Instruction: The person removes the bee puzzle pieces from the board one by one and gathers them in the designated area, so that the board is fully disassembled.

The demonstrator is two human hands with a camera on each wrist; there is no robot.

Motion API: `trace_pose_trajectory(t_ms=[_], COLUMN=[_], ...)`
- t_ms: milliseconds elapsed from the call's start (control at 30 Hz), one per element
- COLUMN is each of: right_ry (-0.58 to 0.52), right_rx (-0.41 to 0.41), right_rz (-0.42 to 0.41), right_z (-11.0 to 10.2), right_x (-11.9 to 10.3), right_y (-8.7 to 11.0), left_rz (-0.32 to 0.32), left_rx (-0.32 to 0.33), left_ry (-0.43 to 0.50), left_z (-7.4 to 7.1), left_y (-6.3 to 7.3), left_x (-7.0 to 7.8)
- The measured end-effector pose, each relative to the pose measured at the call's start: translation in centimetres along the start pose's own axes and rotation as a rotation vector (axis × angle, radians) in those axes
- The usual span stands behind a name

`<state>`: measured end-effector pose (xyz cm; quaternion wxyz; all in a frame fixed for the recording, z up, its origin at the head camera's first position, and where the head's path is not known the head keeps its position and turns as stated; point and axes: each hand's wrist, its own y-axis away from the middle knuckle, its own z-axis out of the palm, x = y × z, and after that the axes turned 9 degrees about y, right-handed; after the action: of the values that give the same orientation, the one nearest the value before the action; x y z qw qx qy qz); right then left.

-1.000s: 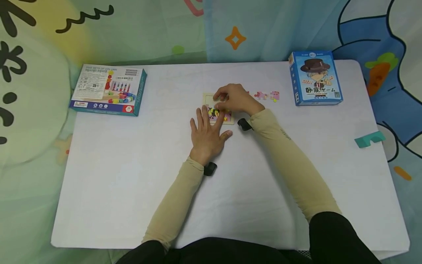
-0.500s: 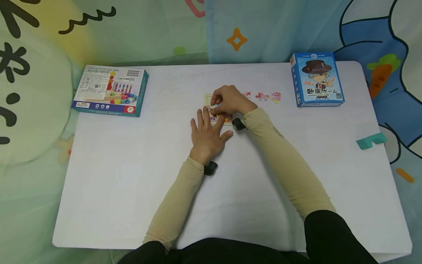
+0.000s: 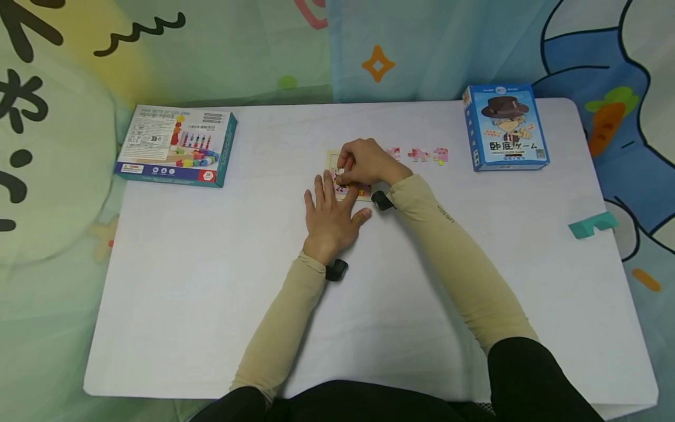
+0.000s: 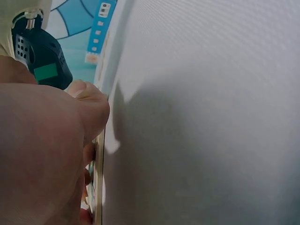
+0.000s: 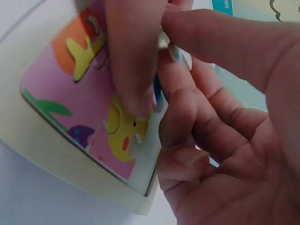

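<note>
A small jigsaw puzzle in a pale wooden tray [image 3: 331, 157] lies on the white table, partly covered by both hands. My left hand [image 3: 331, 221] lies with fingers spread over its near left part; in the right wrist view a straight finger presses on a yellow figure [image 5: 115, 126] in the pink picture. My right hand [image 3: 371, 162] is over the tray, thumb and fingers pinching a small puzzle piece [image 5: 163, 40], mostly hidden by the fingers. Right of the hand lie loose pink puzzle pieces [image 3: 418, 155] in a row.
A game box [image 3: 174, 143] lies at the back left of the table. Another box, blue with a cartoon figure [image 3: 506, 126], sits at the back right. A green arch block [image 3: 593, 224] is by the right edge. Behind hangs a printed curtain [image 3: 411, 53].
My right hand has shifted slightly left and down over the puzzle tray, then stayed nearly still. The left hand keeps its place on the tray.
</note>
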<state>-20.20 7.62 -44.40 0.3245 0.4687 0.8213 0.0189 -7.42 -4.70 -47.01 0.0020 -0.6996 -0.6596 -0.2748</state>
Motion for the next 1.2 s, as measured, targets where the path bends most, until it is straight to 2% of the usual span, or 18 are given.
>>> trace_pose_trajectory(t_ms=[267, 667, 933, 1100, 1200], right_ry=[-0.052, -0.108, -0.152, -0.174, -0.183], right_rx=[0.053, 0.248, 0.381, 0.478, 0.499], right_rz=[-0.007, 0.026, 0.014, 0.064, 0.102], right_z=[-0.2, -0.6, -0.5, -0.5, -0.6], right_x=[0.1, 2.1, 3.7, 4.9, 5.7], right_y=[0.5, 1.7, 3.1, 4.3, 5.0], left_rz=[0.004, -0.006, -0.011, -0.014, -0.02], left_rx=[0.001, -0.01, -0.01, -0.015, -0.016], left_ry=[0.028, -0.006, -0.027, -0.022, -0.02], left_z=[0.0, 0.0, 0.0, 0.0, 0.0], left_y=[0.1, -0.1, -0.1, -0.2, -0.2], left_x=[0.0, 0.0, 0.0, 0.1, 0.1])
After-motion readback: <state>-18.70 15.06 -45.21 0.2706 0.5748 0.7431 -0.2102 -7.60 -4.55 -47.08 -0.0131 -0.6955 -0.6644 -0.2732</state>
